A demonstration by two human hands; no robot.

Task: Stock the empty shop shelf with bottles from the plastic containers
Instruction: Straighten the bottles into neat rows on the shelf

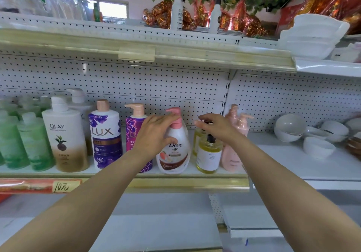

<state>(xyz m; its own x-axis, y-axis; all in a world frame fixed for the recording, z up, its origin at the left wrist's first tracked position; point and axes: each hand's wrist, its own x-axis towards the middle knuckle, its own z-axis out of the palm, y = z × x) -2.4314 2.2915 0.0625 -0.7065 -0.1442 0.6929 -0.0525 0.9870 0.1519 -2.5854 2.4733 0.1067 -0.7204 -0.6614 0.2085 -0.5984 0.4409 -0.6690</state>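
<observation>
Bottle counts.
One Dove bottle (173, 150); two Lux bottles (105, 134) left, two yellow bottles (209, 154), two pink bottles (230, 158) right, two sprayers (177, 7) above.

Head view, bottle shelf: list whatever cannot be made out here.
Head view only:
- Purple flowered pump bottle: label mostly behind the left hand, which grips the white Dove pump bottle.
- Clear yellow pump bottle: pump head under the right hand; label print too small.
- Green translucent bottles: blurred, cut by left edge.
- Plastic containers: out of frame.
</observation>
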